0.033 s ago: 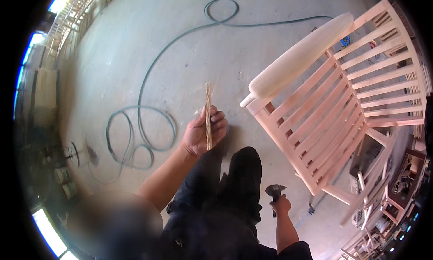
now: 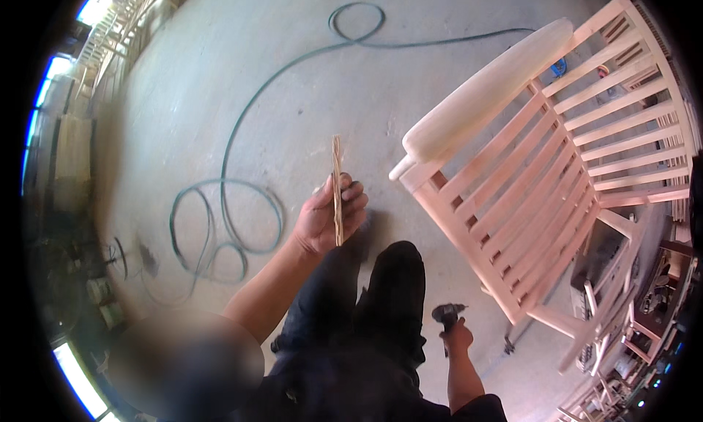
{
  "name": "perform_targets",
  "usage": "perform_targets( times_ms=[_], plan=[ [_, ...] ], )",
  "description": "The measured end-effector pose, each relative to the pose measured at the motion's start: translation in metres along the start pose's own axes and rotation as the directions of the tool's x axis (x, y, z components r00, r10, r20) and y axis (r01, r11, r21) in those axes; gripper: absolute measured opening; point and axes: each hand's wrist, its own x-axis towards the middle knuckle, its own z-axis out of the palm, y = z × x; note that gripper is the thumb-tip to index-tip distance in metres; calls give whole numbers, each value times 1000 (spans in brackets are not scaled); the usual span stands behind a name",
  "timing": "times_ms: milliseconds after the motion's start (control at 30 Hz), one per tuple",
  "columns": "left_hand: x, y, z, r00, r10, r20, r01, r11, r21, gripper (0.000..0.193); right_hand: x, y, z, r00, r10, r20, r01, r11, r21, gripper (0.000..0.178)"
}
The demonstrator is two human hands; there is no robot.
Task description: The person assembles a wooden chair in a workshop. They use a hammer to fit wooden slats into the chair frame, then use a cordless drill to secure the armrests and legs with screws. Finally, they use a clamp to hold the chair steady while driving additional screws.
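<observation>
My left hand (image 2: 333, 215) is closed round a narrow strip of wood (image 2: 337, 195). Its face looks rough and streaked, and it sticks out past the fingers at both ends. Lower and to the right, my right hand (image 2: 459, 337) grips a dark cordless drill (image 2: 445, 316) by its handle, the nose pointing right. To the right stands an unpainted wooden chair (image 2: 523, 202) with a slatted seat and a slatted back. A broad, rounded armrest (image 2: 487, 92) runs along its near left side. Neither hand touches the chair.
A green hose (image 2: 249, 103) lies in loops over the concrete floor (image 2: 307, 129). Wooden frames and parts (image 2: 611, 305) crowd the right edge behind the chair. More wooden pieces (image 2: 110, 45) are stacked at the far left. A blurred round patch covers the lower left.
The view has shifted slightly, so the hose and chair sit a little differently in it. Both hands keep the same hold.
</observation>
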Motion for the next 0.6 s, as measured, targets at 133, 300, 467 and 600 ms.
perform_targets(
  times_ms=[133, 300, 467, 600],
  plan=[
    [25, 9, -56, 974, 43, 220, -126, 917, 379, 22, 69, -19, 76, 952, -17, -304, 28, 999, 34, 105],
    [25, -11, -52, 928, 174, 330, -361, 641, 678, 24, 139, -29, 161, 932, 3, -364, 43, 992, 119, 112],
    [14, -50, -15, 817, 236, 526, -522, -81, 849, 20, 156, -22, 202, 956, 38, -289, 43, 962, 269, 90],
    [27, -72, 17, 726, 180, 664, -470, -575, 670, 21, 161, -1, 201, 805, -35, -593, 364, 818, 445, 50]
  ],
)
